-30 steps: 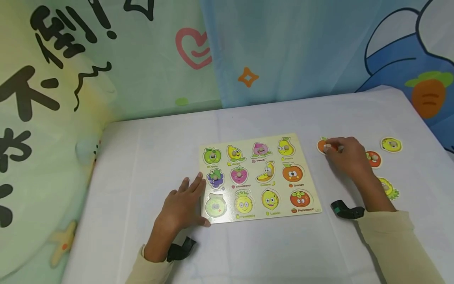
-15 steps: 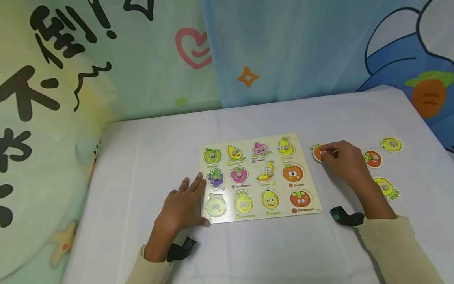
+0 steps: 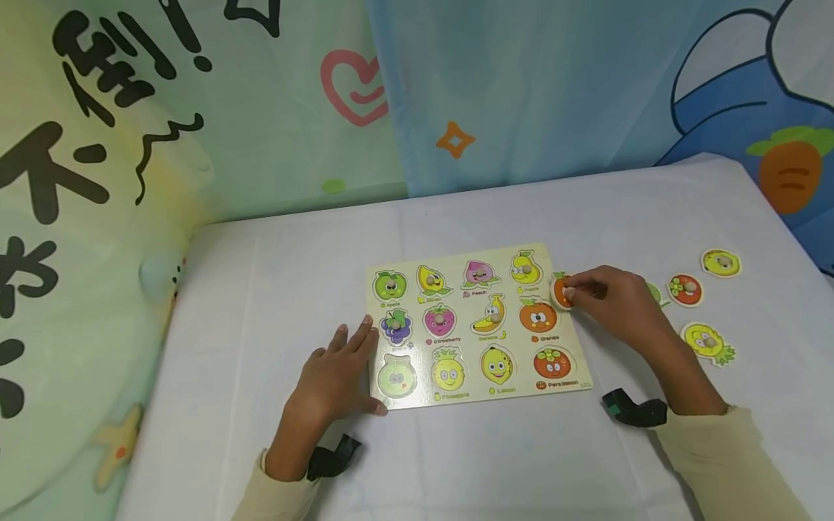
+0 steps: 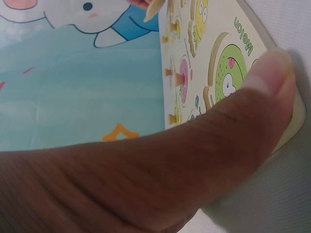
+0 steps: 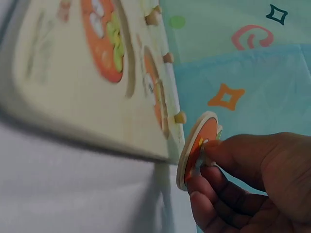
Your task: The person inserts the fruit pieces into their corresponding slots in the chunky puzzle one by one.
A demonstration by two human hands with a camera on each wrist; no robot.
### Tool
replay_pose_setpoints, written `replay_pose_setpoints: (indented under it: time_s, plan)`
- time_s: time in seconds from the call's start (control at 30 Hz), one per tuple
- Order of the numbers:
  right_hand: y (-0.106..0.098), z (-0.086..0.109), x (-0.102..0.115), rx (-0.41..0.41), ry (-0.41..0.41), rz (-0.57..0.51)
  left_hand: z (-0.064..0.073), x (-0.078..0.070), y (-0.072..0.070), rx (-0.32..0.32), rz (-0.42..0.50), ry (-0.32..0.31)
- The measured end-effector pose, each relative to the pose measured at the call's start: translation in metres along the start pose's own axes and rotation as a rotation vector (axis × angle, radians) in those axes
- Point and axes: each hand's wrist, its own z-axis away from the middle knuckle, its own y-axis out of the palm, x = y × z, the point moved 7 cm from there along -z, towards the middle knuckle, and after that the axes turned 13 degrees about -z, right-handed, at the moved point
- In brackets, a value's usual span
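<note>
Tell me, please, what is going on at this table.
A person's right grip pinches the orange near the right edge of the fruit board, while the left grip rests on its left edge. Seven pieces sit in their slots; five slots, including the orange's, are unfilled. The lemon, persimmon, pineapple and a partly hidden green piece lie on the table.

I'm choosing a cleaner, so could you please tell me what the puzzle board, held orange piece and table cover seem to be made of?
Puzzle board: probably wood or fibreboard with a glossy printed face; pale cut edges and glare suggest it.
Orange piece: likely the same, its thick rim pale beside the coloured face.
Table cover: apparently matt white fabric, judging by soft creases.
</note>
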Motion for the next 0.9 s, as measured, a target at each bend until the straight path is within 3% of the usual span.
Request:
replay_pose_setpoints:
  time_s: [0.23, 0.37, 0.9]
  plan:
    - [0.018, 0.001, 0.006, 0.145, 0.002, -0.083, 0.000, 0.001, 0.000, 0.007, 0.003, -0.005]
    - [0.028, 0.002, 0.004, 0.227, 0.021, -0.067, 0.001, 0.001, -0.001, 0.004, 0.010, 0.001]
    - [0.040, 0.004, 0.013, 0.234, -0.033, 0.014, 0.000, 0.000, -0.001, 0.004, 0.003, 0.004]
